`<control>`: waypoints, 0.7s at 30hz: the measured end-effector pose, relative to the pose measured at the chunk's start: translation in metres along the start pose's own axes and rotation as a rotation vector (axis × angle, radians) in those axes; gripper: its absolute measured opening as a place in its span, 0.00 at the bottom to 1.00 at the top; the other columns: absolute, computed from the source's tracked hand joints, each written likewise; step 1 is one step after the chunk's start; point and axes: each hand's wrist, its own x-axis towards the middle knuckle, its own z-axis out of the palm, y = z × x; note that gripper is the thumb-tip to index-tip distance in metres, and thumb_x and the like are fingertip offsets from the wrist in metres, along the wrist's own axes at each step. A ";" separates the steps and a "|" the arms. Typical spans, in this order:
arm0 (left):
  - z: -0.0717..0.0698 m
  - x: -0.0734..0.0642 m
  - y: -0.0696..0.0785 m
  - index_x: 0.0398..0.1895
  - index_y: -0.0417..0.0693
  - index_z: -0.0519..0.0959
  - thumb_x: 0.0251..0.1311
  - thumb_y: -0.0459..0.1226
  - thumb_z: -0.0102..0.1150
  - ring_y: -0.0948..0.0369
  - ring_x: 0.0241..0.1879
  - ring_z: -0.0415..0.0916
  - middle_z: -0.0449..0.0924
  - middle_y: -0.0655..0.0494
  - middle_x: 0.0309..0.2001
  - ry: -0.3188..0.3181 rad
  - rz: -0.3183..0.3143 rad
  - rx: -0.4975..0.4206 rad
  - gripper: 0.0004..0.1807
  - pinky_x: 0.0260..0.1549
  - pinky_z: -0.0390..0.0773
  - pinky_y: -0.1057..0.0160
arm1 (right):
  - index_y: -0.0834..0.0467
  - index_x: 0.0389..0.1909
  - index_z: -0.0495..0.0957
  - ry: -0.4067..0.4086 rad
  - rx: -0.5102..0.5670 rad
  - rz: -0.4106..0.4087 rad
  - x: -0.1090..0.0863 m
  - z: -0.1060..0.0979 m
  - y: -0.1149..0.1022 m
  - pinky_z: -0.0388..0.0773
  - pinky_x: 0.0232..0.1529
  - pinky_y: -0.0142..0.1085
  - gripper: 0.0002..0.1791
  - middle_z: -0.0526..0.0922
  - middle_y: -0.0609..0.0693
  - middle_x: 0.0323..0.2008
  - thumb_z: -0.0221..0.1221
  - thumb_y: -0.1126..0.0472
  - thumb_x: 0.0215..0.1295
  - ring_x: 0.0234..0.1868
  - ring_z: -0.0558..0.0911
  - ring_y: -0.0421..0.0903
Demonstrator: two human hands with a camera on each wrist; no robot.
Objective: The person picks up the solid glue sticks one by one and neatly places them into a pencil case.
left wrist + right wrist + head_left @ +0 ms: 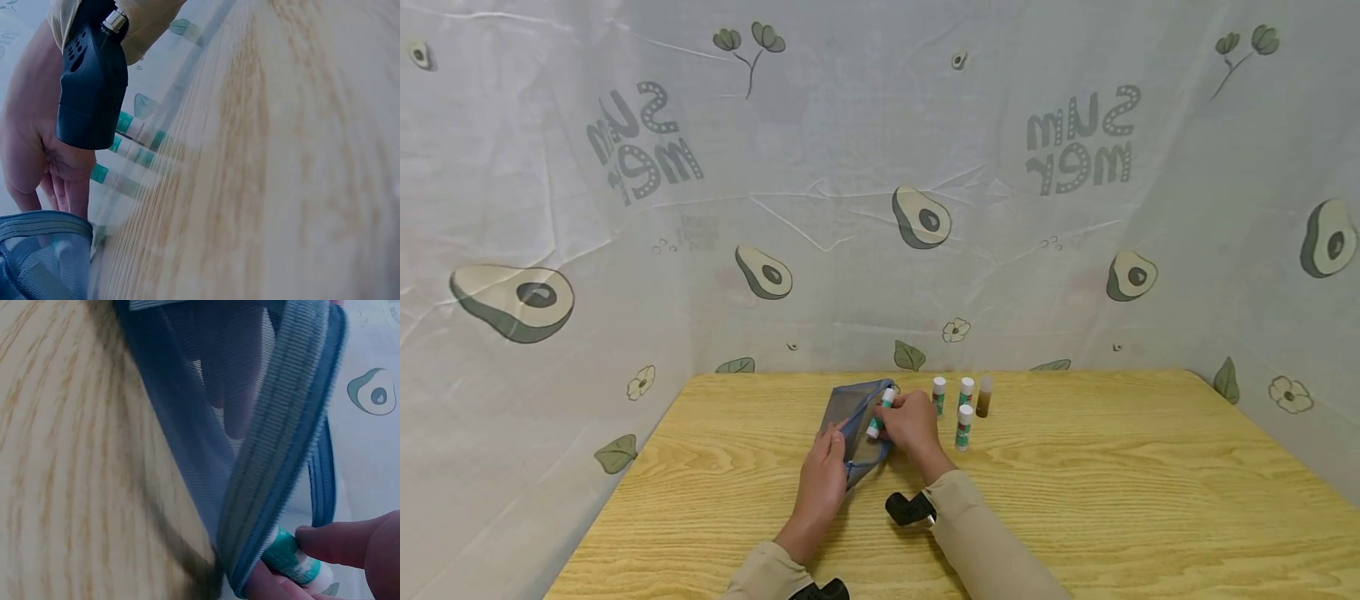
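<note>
My left hand (822, 482) grips the near edge of a blue-grey mesh zipper pouch (844, 407), tilted with its unzipped mouth spread open. Through the mesh in the right wrist view, the left fingers (234, 375) show as dark shapes. At the mouth, my right hand (913, 423) pinches a glue stick (882, 412) with white ends and a green label. The right wrist view has this glue stick (290, 559) between thumb and fingers, partly behind the zipper edge (275, 444). In the left wrist view, the right fingertips reach behind the pouch rim (44, 225).
Upright on the wooden table (1112, 483), right of the hands, are three more glue sticks (964, 429) and a small brown bottle (984, 398). An avocado-print sheet (850, 167) hangs behind the table. Black cameras (910, 509) are strapped at the wrists.
</note>
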 end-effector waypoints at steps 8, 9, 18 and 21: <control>0.000 0.000 0.002 0.77 0.40 0.71 0.88 0.45 0.33 0.31 0.84 0.41 0.56 0.29 0.81 0.003 0.004 0.013 0.28 0.79 0.48 0.26 | 0.69 0.31 0.89 -0.078 0.020 0.066 -0.002 -0.006 -0.005 0.90 0.29 0.37 0.09 0.91 0.65 0.36 0.70 0.65 0.64 0.25 0.92 0.50; 0.000 0.000 0.002 0.77 0.40 0.72 0.88 0.45 0.33 0.30 0.84 0.41 0.56 0.29 0.81 0.005 0.005 0.012 0.28 0.79 0.48 0.26 | 0.69 0.30 0.89 -0.090 0.016 0.069 -0.002 -0.007 -0.005 0.90 0.29 0.37 0.09 0.91 0.64 0.34 0.71 0.65 0.64 0.25 0.92 0.49; 0.001 0.000 0.001 0.77 0.40 0.72 0.88 0.45 0.33 0.30 0.84 0.40 0.55 0.29 0.82 -0.010 0.008 0.013 0.28 0.79 0.46 0.25 | 0.73 0.31 0.87 -0.164 0.089 0.131 -0.004 -0.009 -0.008 0.90 0.29 0.37 0.11 0.92 0.62 0.29 0.69 0.65 0.66 0.25 0.92 0.49; 0.001 0.000 0.001 0.77 0.40 0.72 0.88 0.44 0.33 0.31 0.84 0.39 0.55 0.29 0.82 -0.015 0.008 0.017 0.28 0.79 0.45 0.25 | 0.73 0.30 0.87 -0.160 0.107 0.125 -0.004 -0.009 -0.009 0.90 0.29 0.36 0.11 0.92 0.62 0.30 0.67 0.67 0.65 0.26 0.92 0.50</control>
